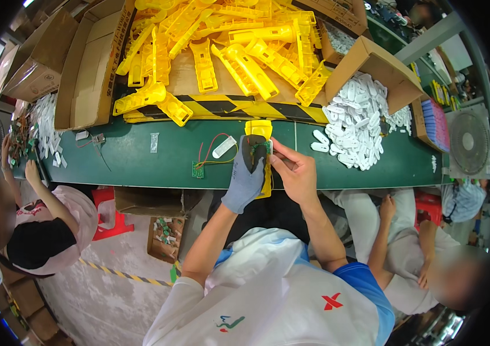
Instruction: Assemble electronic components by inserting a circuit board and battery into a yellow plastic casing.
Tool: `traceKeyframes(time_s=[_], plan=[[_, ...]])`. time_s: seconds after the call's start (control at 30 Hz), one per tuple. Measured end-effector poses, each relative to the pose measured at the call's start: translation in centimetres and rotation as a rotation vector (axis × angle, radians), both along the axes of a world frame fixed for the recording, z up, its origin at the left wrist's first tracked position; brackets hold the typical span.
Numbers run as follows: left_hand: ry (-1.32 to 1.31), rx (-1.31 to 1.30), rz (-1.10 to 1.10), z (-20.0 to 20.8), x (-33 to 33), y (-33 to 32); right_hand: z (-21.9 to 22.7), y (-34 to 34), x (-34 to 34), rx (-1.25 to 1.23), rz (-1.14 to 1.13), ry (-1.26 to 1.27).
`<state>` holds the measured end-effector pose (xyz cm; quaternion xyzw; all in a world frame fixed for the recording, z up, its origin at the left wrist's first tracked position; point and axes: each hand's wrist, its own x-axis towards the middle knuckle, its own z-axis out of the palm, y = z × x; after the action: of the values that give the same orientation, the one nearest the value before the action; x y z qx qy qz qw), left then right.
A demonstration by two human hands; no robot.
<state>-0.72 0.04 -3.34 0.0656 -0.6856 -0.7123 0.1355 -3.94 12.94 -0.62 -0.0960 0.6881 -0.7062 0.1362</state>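
My left hand (243, 179), in a grey-blue glove with a dark palm, is closed around a yellow plastic housing (259, 128) held upright over the table's front edge. Green circuitry shows by the gloved fingers, against the housing. My bare right hand (298, 177) pinches a small white plastic piece (271, 146) at the housing's right side; the fingers partly cover it. Left of the glove lies a white oval plastic piece (224, 147). Beside it is a green circuit board (198, 169) with red and yellow wires.
Yellow housings (253, 63) are heaped at the back behind a black-and-yellow striped edge (222, 108). White plastic pieces (357, 121) spill from a cardboard box (383, 72) at right. A clear packet (154, 142) lies left on the green table (170, 128). People sit at both sides.
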Motion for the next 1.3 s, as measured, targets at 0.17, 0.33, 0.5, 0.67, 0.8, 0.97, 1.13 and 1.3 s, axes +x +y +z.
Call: traceKeyframes(time_s=[0.17, 0.33, 0.5, 0.67, 0.8, 0.97, 1.13, 1.3], plan=[[-0.021, 0.163, -0.001, -1.1, 0.1, -0.1, -0.9, -0.3, 0.4, 0.001, -0.049, 0.098], [0.031, -0.141, -0.093, 0.2, -0.9, -0.7, -1.5, -0.4, 0.5, -0.038, -0.095, 0.120], [0.014, -0.181, -0.120, 0.3, -0.4, -0.5, -1.1, 0.2, 0.8, 0.152, -0.108, 0.282], [-0.040, 0.094, -0.199, -0.2, 0.1, -0.8, -1.3, 0.7, 1.3, -0.029, -0.064, 0.133], [-0.092, 0.176, -0.195, -1.0, 0.1, -0.6, -0.2, 1.0, 1.3, 0.033, -0.055, 0.161], [0.046, -0.158, -0.067, -1.1, -0.4, 0.2, -0.1, 0.9, 1.7, 0.183, -0.091, 0.291], [0.101, -0.206, 0.060, 2.8, -0.6, 0.2, 1.9, 0.9, 0.1, 0.113, 0.026, 0.323], [0.268, 0.443, 0.164, 7.1, -1.6, 0.8, 4.5, -0.1, 1.2, -0.042, 0.042, 0.047]])
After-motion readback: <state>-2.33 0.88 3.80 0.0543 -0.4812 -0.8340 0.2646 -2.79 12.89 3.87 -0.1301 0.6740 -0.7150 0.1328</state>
